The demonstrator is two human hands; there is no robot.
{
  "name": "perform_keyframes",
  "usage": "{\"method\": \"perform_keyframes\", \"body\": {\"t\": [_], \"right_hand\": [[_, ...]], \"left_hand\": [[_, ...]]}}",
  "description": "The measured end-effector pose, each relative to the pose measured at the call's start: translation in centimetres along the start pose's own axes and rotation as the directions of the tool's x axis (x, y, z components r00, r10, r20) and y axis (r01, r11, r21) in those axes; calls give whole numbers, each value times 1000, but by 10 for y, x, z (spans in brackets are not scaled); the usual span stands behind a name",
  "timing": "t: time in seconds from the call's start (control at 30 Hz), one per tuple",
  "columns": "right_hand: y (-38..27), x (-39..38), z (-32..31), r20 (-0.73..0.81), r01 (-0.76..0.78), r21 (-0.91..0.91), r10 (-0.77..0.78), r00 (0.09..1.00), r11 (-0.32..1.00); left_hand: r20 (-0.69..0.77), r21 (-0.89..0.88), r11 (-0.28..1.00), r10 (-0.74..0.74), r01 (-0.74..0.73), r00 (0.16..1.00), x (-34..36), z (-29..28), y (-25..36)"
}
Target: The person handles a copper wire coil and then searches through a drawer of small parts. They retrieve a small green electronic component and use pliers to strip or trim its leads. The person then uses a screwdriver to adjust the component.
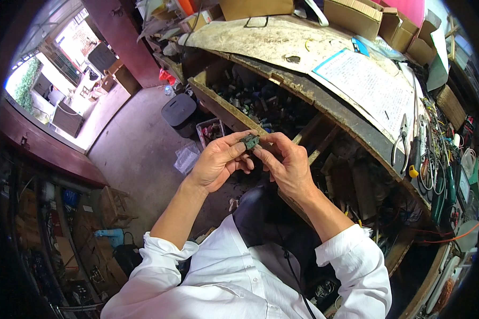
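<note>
Left hand (215, 164) and right hand (290, 165) — forearms (178, 212) converging from the near side — pinch a small dark-green part (250, 141) between thumbs and fingers; the left's lower fingers curl.

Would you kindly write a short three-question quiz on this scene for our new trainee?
1. Multiple choice: What is pinched between the fingertips of the left hand and the right hand?
a) a screwdriver
b) a small dark green part
c) a cardboard box

2. True or false: The dark bin stands on top of the workbench.

3. Short answer: Which hand tool lies nearest the lower right corner of the written sheet?

Key:
1. b
2. False; the dark bin stands on the floor, beyond the left hand.
3. The pliers.
</note>
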State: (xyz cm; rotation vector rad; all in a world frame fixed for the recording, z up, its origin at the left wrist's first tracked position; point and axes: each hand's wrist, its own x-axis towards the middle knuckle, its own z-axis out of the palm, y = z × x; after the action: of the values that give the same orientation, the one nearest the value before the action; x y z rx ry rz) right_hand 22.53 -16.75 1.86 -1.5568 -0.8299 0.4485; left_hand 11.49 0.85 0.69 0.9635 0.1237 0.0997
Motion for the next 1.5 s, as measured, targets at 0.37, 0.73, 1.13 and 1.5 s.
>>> {"method": "perform_keyframes", "body": {"t": [0.37, 0.73, 1.13, 1.5], "right_hand": [[4, 0, 0, -50, 26, -18, -27, 998, 1000], [13, 0, 3, -43, 246, -141, -254, 966, 959], [10, 0, 2, -39, 162, -142, -169, 985, 977], [10, 0, 1, -29, 92, -123, -96, 995, 988]], "left_hand": [[9, 108, 994, 22, -23, 1000, -2, 1, -2], [-28, 271, 960, 79, -69, 996, -5, -1, -4], [14, 324, 942, 90, -90, 996, -7, -1, -1], [18, 310, 948, 71, -73, 997, -3, 3, 3]]}}
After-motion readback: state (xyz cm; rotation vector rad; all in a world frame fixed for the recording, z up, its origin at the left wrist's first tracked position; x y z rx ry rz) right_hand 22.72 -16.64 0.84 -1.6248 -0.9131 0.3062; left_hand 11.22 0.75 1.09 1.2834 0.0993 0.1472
